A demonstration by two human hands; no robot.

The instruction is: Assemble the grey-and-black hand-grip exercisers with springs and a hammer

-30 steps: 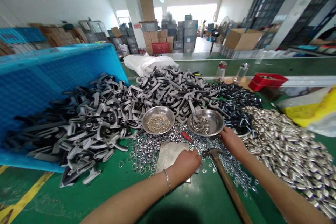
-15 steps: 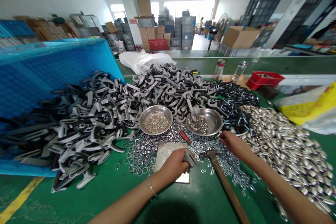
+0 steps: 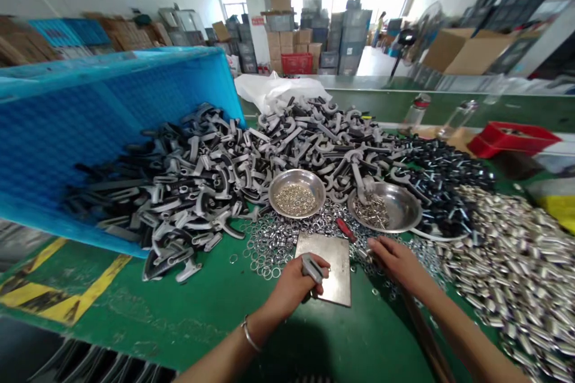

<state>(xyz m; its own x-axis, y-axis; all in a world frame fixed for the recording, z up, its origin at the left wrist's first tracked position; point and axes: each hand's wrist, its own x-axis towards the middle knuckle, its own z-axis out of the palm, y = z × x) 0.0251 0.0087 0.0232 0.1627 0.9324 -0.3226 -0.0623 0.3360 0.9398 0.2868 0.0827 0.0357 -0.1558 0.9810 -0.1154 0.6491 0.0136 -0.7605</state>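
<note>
My left hand [image 3: 294, 284] is closed around a small grey handle-like part [image 3: 313, 268], held over the left side of a flat metal plate [image 3: 330, 257]. To the right, my right hand [image 3: 399, 260] has its fingers pinched together just above the head of a hammer. Whatever lies between those fingertips is too small and blurred to make out. The hammer's wooden handle [image 3: 424, 335] runs toward me under my right forearm, its head mostly covered by the hand. A red-handled tool [image 3: 345, 230] lies among loose metal rings and nuts [image 3: 274, 236] behind the plate.
Two steel dishes, one of small fasteners [image 3: 297, 172] and one of screws [image 3: 411, 203], stand behind. Grey-black handle parts [image 3: 215, 179] spill from a blue crate [image 3: 112, 102]. Black-headed bolts [image 3: 449, 167] and shiny metal sleeves [image 3: 516, 269] heap at right, near a red bin [image 3: 512, 137].
The view has swung left, so the scene sits further right. My right hand has come down and toward the plate, over the hammer head. My left hand still holds the grey part.
</note>
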